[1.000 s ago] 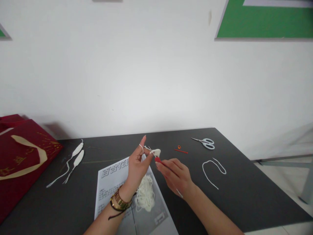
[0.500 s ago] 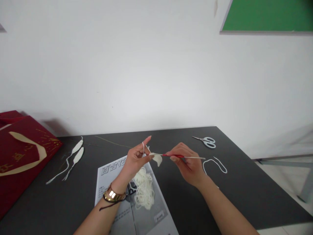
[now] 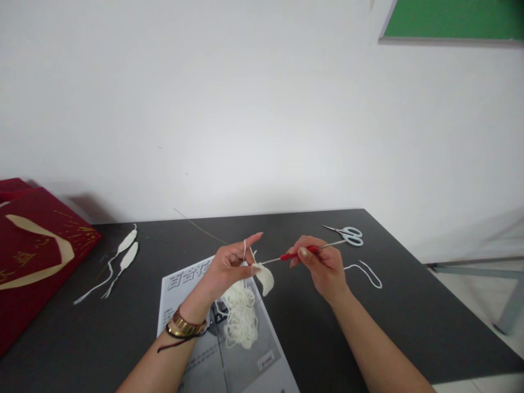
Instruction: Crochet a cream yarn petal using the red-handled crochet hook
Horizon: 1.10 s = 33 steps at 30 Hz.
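Between thumb and fingers my left hand (image 3: 231, 266) pinches a small cream crochet piece (image 3: 266, 279), which hangs down to the right of the thumb. White yarn (image 3: 244, 251) loops over its raised index finger. My right hand (image 3: 322, 266) is closed around the red grip of a crochet hook (image 3: 301, 252). The hook's metal shaft points left, its tip at the top edge of the piece. A loose heap of cream yarn (image 3: 240, 322) lies below my left hand on a printed sheet (image 3: 192, 360). A thin wire (image 3: 196, 225) runs up and left from behind the left hand.
Scissors (image 3: 347, 234) lie behind my right hand, with a loose length of white yarn (image 3: 370, 273) nearby. Two white leaf-shaped crochet pieces (image 3: 129, 255) with yarn tails rest at left, beside a red gift bag (image 3: 45, 245). The dark table (image 3: 409, 322) meets a white wall.
The crochet hook has tilted, its back end rising, as my right hand shifted slightly up and right. The crochet piece has turned to show more of its face. The view has shifted slightly.
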Available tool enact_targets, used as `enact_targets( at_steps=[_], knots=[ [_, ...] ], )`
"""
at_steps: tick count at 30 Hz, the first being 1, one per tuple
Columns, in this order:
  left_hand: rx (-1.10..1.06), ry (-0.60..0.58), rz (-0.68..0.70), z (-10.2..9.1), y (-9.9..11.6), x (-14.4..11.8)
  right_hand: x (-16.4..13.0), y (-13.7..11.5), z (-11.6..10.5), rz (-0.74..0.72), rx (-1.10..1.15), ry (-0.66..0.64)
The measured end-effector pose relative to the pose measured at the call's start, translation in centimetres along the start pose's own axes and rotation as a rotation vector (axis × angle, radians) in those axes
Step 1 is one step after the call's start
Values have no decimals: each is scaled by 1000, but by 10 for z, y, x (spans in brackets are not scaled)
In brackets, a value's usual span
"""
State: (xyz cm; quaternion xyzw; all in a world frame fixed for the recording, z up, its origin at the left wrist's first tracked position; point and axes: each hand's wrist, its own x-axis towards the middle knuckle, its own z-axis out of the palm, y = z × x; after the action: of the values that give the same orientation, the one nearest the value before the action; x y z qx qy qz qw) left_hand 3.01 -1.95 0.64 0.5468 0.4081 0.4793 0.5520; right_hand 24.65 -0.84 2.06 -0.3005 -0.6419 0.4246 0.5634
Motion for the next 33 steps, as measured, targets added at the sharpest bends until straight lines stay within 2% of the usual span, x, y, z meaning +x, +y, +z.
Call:
enact_targets(
  at_steps=[5,8,15,22,33],
  knots=[
    [-43,-70,-37,-2,1,0,-2,-6,-2,-115,-88,-61],
    [-48,-124,-65,-3,3,-1,-3,-5,-4,-104,-78,-79],
    [-81,-146,-75,-3,4,-3,-4,6,2,174,213,80],
    [-53,-134,-56,-3,1,-3,1,8,7,370,447,180],
    [-38,89,117,8,-10,0,2,24,12,701,712,258]
  ],
)
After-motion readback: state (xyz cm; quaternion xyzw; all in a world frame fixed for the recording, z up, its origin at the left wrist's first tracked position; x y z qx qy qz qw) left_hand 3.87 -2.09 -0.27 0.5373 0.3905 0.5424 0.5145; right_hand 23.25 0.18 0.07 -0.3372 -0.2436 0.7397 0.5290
